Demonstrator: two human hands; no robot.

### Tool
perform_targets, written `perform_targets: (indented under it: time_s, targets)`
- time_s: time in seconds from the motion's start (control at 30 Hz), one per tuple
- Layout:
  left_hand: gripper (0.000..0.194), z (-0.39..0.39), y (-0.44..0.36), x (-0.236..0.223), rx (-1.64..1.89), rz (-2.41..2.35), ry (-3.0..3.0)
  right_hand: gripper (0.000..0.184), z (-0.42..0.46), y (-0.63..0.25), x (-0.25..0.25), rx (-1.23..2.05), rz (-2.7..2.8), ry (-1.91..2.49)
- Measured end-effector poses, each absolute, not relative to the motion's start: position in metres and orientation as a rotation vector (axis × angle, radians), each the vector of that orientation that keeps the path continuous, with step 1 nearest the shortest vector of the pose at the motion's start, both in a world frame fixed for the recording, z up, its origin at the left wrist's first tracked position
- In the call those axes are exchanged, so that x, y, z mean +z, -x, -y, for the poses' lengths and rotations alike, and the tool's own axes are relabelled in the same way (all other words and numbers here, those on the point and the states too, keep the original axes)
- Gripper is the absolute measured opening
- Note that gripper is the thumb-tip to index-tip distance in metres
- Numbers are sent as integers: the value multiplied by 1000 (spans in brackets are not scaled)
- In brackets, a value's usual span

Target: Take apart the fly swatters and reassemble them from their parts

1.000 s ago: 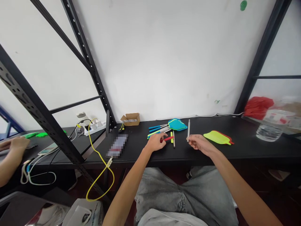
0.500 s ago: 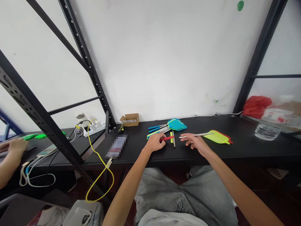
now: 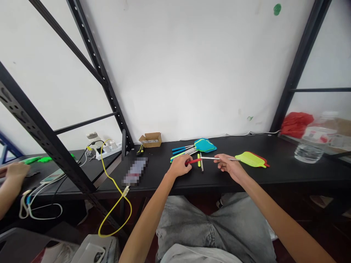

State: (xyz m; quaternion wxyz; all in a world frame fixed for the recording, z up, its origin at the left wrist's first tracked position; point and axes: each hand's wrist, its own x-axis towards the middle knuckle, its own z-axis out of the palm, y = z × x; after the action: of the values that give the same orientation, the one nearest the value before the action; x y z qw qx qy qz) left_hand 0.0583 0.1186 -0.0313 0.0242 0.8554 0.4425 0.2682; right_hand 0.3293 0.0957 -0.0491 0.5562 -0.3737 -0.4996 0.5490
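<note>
Over the black table, my left hand (image 3: 180,166) is closed on a red handle (image 3: 195,161) that points to the right. My right hand (image 3: 228,166) pinches a thin silver metal rod (image 3: 208,158). The rod's left end is at the tip of the red handle; whether it is inside I cannot tell. Right of my right hand lie a yellow-green fly swatter head (image 3: 251,159) and a red one (image 3: 265,161) under it. A yellow-green handle (image 3: 199,160) and another silver rod (image 3: 202,167) lie just beyond the red handle's tip. Blue fly swatters (image 3: 205,145) with silver rods are stacked behind my left hand.
A small open cardboard box (image 3: 151,139), a cutter (image 3: 140,149) and a blurred phone (image 3: 135,171) with a yellow cable (image 3: 111,177) lie to the left. A water bottle (image 3: 312,142) and red bag (image 3: 296,124) stand at right. Another person's hand (image 3: 17,171) shows far left.
My right hand has moved slightly left, bringing the rod's end from a gap away up to the red handle's tip. My left hand has kept its grip on the red handle.
</note>
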Motion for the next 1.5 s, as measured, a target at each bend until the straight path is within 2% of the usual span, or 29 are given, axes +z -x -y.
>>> perform_targets:
  time_s: [0.5, 1.5]
  targets:
    - [24, -122, -56, -36, 917, -1297, -2701, 25, -97, -330, -50, 1324, 1104, 859]
    - [23, -122, -55, -36, 970, -1269, -2745, 24, -99, -327, -54, 1255, 1183, 916]
